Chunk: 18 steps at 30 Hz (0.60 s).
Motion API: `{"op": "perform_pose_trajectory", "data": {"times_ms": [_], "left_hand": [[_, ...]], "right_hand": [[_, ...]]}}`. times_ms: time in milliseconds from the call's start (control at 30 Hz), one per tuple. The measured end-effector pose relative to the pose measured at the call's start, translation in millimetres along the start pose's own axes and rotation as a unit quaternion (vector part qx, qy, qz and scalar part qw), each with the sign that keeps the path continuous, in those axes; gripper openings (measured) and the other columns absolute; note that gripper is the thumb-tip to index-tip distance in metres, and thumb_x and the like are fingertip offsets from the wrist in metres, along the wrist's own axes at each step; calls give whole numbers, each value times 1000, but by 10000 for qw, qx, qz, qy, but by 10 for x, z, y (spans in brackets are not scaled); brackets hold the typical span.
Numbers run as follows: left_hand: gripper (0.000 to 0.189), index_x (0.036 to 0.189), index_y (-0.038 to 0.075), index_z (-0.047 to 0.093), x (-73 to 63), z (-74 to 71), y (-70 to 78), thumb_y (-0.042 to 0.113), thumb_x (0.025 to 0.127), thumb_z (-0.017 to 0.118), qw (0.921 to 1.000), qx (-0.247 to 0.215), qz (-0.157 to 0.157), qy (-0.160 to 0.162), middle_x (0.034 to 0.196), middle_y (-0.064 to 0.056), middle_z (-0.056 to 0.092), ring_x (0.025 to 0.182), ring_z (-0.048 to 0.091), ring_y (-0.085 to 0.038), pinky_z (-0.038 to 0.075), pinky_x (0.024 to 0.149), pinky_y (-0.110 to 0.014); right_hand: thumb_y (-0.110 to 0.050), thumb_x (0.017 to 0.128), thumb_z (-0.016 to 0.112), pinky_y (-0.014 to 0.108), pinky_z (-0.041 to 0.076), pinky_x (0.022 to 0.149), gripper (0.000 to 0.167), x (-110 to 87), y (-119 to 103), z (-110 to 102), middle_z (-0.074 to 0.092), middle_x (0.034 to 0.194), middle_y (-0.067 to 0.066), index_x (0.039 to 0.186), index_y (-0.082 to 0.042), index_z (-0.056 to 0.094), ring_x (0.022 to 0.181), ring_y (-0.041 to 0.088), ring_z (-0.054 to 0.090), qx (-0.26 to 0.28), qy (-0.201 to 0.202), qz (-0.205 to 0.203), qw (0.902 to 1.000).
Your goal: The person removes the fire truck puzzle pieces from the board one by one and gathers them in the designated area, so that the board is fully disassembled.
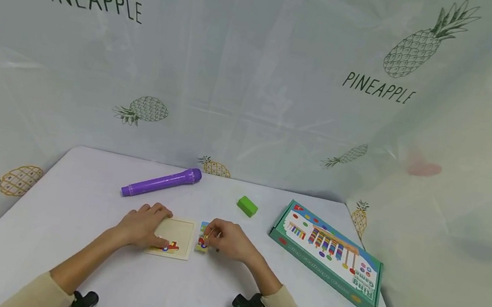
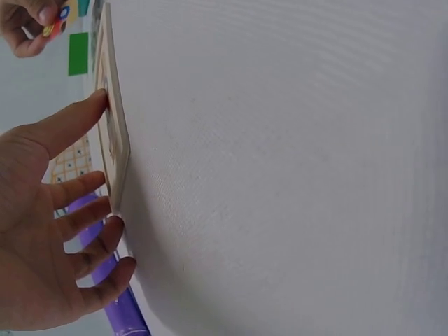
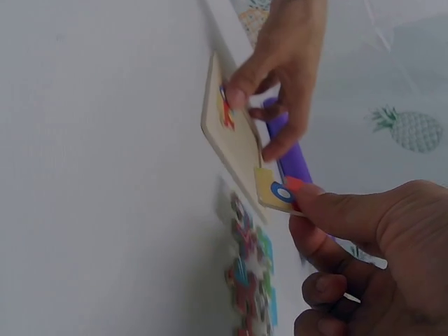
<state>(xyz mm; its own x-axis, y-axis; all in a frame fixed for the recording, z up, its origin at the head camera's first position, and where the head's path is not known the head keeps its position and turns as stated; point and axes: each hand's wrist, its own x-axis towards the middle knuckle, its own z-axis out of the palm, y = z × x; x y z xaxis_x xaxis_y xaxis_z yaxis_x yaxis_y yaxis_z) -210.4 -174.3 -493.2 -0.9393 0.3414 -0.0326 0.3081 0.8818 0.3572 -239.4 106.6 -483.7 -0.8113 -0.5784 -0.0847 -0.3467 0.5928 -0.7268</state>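
A shallow wooden puzzle board (image 1: 181,236) lies on the table in front of me, with a red vehicle piece (image 1: 172,246) in its lower part. My left hand (image 1: 144,226) spans the board's left side, fingers spread, its thumb (image 2: 80,119) resting on the board by that piece. Between thumb and forefinger my right hand (image 1: 228,239) pinches a puzzle piece (image 3: 269,190), yellow with a blue ring and some red. It is held up close to the board's right edge. Colourful loose puzzle pieces (image 3: 245,273) lie right of the board, partly under the right hand in the head view.
Behind the board lies a purple toy microphone (image 1: 161,182). A green block (image 1: 247,206) sits at the back, right of the middle. To the right is a green-edged ring game box (image 1: 326,253). A pineapple-print curtain (image 1: 258,70) hangs behind the white table (image 1: 94,178).
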Motion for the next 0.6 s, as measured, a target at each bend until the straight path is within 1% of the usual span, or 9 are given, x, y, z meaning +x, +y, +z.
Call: {"op": "perform_pose_trajectory", "data": {"times_ms": [167, 367, 500, 600], "left_hand": [[74, 135, 11, 58, 2, -4, -2, 52, 78, 81, 10000, 24, -14, -39, 137, -13, 54, 120, 51, -41, 42, 93, -68], [74, 135, 11, 59, -11, -16, 2, 52, 78, 81, 10000, 61, 10, -43, 136, -13, 54, 120, 51, -41, 42, 93, -67], [74, 135, 11, 58, -27, -34, 6, 51, 77, 81, 10000, 50, 46, -59, 136, -13, 54, 120, 52, -40, 43, 92, -66], [75, 136, 11, 58, -38, -54, -2, 50, 77, 82, 9999, 32, 103, -101, 136, -13, 54, 119, 51, -39, 44, 90, -64]], "right_hand": [[-18, 92, 73, 24, 46, 63, 8, -97, 125, -178, 66, 83, -7, 99, -19, 69, 72, 8, 57, -114, -181, 86, 9997], [-15, 92, 71, 25, 44, 66, 7, -247, 279, -347, 65, 81, -8, 99, -17, 72, 75, 8, 54, -237, -540, 89, 9982], [-15, 92, 72, 24, 41, 65, 5, -336, 366, -404, 62, 77, -7, 97, -16, 73, 74, 8, 52, -325, -665, 82, 9972], [-16, 91, 73, 24, 41, 65, 4, -374, 423, -411, 61, 77, -7, 95, -16, 72, 73, 8, 52, -376, -665, 125, 9970]]}}
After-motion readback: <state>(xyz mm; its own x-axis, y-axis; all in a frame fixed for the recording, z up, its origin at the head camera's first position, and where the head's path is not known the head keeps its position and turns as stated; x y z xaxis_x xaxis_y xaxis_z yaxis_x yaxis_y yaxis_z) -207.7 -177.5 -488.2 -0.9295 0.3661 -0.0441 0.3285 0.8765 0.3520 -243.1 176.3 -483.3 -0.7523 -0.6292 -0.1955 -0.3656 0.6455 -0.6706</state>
